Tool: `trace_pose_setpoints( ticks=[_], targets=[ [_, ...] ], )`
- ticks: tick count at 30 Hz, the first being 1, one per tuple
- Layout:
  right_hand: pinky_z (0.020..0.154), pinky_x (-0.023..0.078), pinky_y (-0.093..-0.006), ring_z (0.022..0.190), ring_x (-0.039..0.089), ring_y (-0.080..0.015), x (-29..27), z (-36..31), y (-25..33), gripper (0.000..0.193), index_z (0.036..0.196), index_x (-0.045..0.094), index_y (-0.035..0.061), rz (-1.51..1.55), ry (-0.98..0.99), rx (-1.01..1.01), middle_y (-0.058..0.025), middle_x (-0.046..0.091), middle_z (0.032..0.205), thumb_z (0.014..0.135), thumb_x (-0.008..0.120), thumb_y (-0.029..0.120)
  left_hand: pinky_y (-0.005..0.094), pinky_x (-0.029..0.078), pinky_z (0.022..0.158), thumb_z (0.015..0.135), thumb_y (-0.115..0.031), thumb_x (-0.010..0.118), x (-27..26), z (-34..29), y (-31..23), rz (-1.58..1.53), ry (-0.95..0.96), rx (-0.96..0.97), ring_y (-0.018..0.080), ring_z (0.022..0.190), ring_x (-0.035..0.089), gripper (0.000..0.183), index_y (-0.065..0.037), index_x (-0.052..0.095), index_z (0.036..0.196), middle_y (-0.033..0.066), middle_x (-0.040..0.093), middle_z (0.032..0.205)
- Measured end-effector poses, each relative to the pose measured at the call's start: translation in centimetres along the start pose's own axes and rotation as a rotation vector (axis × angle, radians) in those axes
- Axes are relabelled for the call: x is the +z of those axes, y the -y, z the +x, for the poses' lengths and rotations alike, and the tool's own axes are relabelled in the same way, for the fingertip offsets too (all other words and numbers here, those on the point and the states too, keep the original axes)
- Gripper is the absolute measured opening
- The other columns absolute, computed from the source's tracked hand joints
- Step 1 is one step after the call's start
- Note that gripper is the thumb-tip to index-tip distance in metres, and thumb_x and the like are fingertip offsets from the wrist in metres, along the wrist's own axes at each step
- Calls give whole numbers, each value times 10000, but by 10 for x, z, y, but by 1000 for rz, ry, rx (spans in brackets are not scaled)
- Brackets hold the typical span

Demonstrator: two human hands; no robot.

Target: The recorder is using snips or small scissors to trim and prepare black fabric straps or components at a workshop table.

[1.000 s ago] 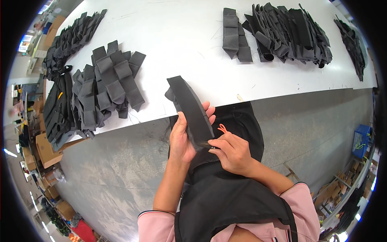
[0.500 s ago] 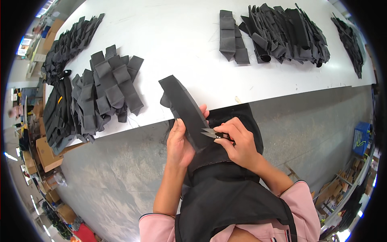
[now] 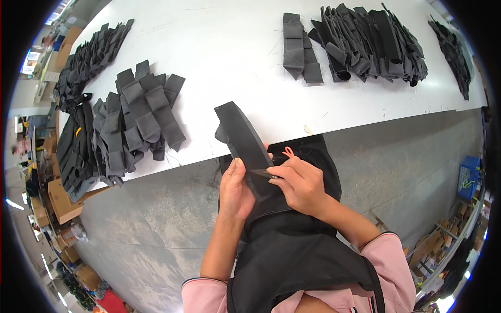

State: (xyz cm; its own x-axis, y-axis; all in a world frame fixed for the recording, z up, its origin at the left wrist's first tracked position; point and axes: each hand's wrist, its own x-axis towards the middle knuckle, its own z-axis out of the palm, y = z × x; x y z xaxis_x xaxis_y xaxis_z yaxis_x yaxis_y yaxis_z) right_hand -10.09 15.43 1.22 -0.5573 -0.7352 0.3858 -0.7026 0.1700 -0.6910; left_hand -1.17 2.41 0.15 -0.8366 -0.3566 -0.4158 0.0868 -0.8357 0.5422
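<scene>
A dark grey sewn fabric strip [image 3: 241,136] slants up from my lap over the near edge of the white table. My left hand [image 3: 236,190] is closed on its lower part, the thumb on the left edge and fingertips showing on the right. My right hand [image 3: 301,183] grips small thread snips [image 3: 263,172], whose pointed blades lie against the strip's right side and look nearly together. Most of the snips' handle is hidden by my fingers. An orange-red loop [image 3: 288,152] sticks up behind that hand.
Piles of similar grey strips [image 3: 148,107] cover the table's left side. Another stack [image 3: 370,44] lies at the far right beside a few separate strips [image 3: 294,47]. A black apron [image 3: 302,250] covers my lap. On the floor stand a cardboard box [image 3: 63,201] and a blue crate [image 3: 468,177].
The strip and my left hand have shifted slightly right. My right hand has turned and moved a little left, and the snips' blades have gone from apart to nearly together.
</scene>
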Motion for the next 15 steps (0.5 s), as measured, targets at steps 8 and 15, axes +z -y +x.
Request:
trace_pose_setpoints(
  ticks=[8,15],
  targets=[
    [516,440,-292,601,539,-215,-11,-10,-3,261,928,622,45,170,-95,145,-67,525,761,691,723,2,383,499,922,985,-238,437,-6,0,-2,92,-102,13,269,1058,589,384,48,473,1240,179,552,1226],
    [523,441,-261,598,529,-160,-17,-15,-7,244,927,617,45,321,-50,344,-62,525,813,711,715,-11,379,526,883,985,-218,433,-4,2,-3,52,-104,-5,261,1040,602,359,47,487,1222,174,566,1209]
  ],
)
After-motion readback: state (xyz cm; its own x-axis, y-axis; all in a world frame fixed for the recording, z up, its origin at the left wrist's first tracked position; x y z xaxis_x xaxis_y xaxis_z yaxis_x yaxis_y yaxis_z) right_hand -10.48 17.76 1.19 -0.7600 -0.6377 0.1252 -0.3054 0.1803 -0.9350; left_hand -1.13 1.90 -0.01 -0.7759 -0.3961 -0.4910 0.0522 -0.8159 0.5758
